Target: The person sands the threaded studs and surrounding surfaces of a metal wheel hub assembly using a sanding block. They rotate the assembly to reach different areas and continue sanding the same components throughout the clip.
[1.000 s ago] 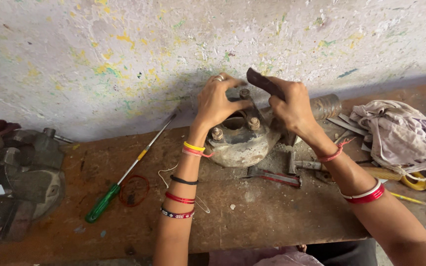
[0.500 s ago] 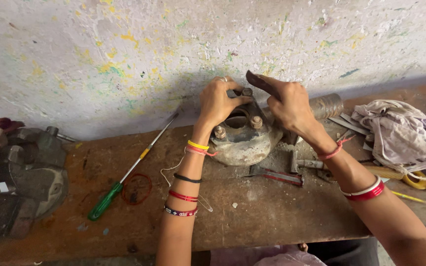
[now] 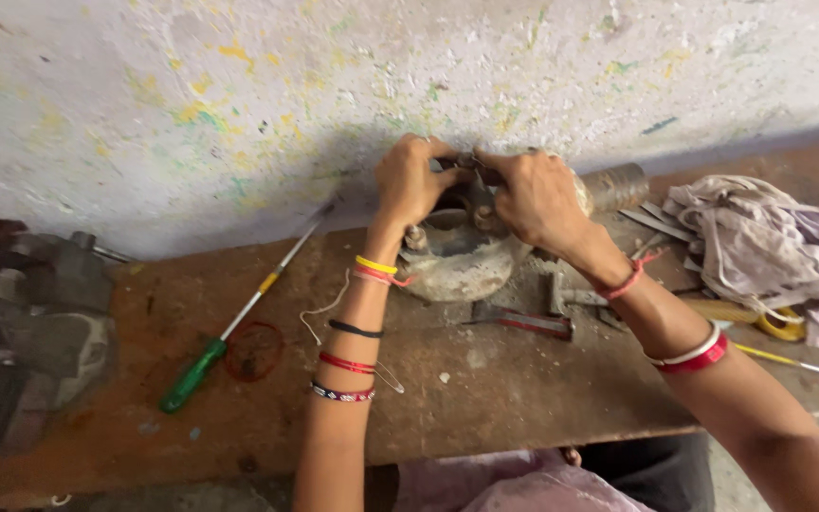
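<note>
One head-worn view – it looks down and forward over the desk (image 3: 485, 389), close above both hands' grip, the wall (image 3: 239, 85) just behind.

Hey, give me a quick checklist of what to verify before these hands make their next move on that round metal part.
1. Left hand gripping the top of the round metal part: ok.
2. Right hand closed on the same spot: ok.
3. What the hands hold between them: cannot tell, fingers hide it.
4. Part resting flat on the wooden bench: ok.
5. Green-handled screwdriver lying apart from the forearms: ok.
6. Red-handled pliers beside the part, untouched: ok.
</note>
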